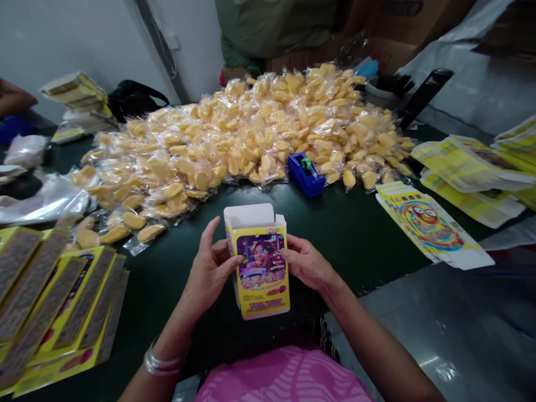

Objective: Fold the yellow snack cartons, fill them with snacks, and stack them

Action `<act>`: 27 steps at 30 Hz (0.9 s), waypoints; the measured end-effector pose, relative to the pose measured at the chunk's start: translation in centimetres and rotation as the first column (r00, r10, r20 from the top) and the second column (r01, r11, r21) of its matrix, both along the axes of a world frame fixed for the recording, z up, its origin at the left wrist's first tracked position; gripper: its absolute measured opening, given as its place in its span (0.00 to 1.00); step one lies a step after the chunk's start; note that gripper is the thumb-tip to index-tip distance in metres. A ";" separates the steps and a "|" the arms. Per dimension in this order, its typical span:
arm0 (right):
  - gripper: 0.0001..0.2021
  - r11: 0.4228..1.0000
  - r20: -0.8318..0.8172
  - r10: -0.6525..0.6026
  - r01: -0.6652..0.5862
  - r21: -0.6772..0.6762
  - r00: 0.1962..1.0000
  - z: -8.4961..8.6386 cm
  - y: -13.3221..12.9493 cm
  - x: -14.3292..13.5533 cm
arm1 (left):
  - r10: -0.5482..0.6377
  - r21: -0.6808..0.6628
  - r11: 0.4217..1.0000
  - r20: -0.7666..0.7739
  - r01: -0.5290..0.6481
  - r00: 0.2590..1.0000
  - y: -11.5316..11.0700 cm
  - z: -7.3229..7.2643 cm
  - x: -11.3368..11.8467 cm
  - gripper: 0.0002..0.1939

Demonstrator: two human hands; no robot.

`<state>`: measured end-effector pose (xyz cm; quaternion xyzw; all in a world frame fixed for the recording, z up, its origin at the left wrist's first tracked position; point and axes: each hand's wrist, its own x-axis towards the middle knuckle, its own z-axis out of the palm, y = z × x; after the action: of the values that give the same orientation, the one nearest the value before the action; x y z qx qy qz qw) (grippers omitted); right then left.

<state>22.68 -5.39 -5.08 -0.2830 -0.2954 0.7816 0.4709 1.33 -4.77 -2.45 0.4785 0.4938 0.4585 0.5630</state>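
Between my two hands a small yellow printed carton [264, 279] stands up off the dark table, its white top flap [249, 213] raised and open. My left hand [211, 259] grips the carton's left side, thumb on the front panel and forefinger lifted away. On the opposite side, my right hand [307, 259] pinches the edge with the thumb in front. The fingers behind the carton are partly hidden. Beyond the carton lies a large heap of yellow pieces in clear wrappers [251, 134]. A blue tape dispenser [306, 174] sits at the heap's front edge.
Flat yellow cartons [427, 220] lie fanned out at the right, with more stacks [473, 162] behind. Yellow packs with grey strips [62, 301] overlap at the left. Clear plastic bags [46, 195] lie near the heap. Another person's arm [14, 97] shows at far left.
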 end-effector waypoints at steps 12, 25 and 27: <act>0.41 0.980 0.236 -0.092 0.046 0.196 0.967 -1.2 -1.9 1.0 | -0.236 -0.171 0.958 -0.022 0.229 0.972 -2.0 1.2 -2.0 0.36; 0.08 0.940 0.547 -0.296 0.135 0.315 0.783 -1.4 -4.4 0.2 | -0.031 -0.278 0.960 -0.032 0.021 0.999 -2.9 -2.4 -2.1 0.15; 0.07 0.923 0.561 -0.355 0.183 0.340 0.748 -1.6 -4.0 -0.1 | 0.040 -0.287 0.957 0.040 -0.027 0.998 -2.4 -2.9 -1.5 0.15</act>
<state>22.59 -9.42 -6.68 -0.4957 -0.4886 0.5238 0.4911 -0.18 -7.19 -5.40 0.3729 0.5503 0.4024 0.6295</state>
